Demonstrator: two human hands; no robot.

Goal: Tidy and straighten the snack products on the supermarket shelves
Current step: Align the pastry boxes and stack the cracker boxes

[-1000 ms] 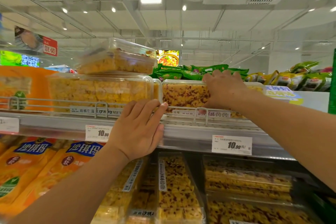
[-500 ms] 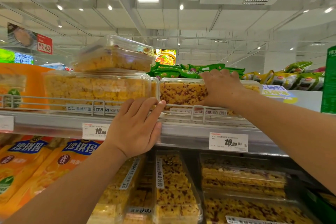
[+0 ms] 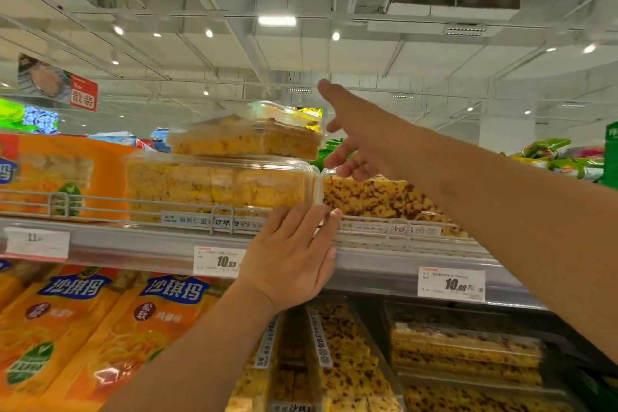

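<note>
The left hand (image 3: 292,259) lies flat with straight fingers against the front of the top shelf (image 3: 140,249), its fingertips touching the wire rail by the lower clear snack box (image 3: 217,187). The right hand (image 3: 359,134) is raised with fingers spread and loose, holding nothing, just beside the tilted upper snack box (image 3: 247,137) stacked on the lower one. Beneath it sits the red-speckled snack box (image 3: 378,199).

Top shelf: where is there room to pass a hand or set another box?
Open air above the speckled box, right of the tilted top box, where the right hand reaches. Left is crowded: stacked yellow boxes against the orange pack.
</note>
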